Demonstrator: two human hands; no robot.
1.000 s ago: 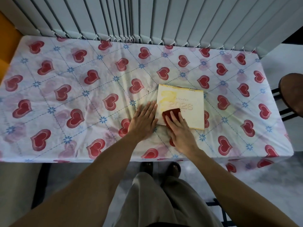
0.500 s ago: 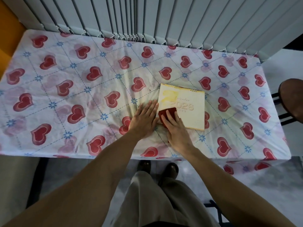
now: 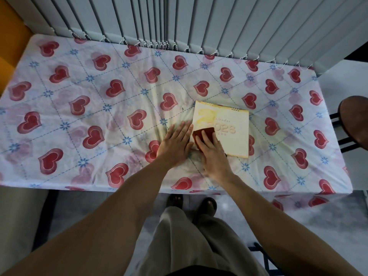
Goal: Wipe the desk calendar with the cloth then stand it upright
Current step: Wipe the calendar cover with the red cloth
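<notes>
Heart-print tablecloth (image 3: pixel 83 100), blinds (image 3: pixel 199 22) behind; stool (image 3: pixel 356 120), seemingly

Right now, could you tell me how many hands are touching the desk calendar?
2: the left hand rests at its left edge, and the right hand presses the red cloth onto the desk calendar.
</notes>
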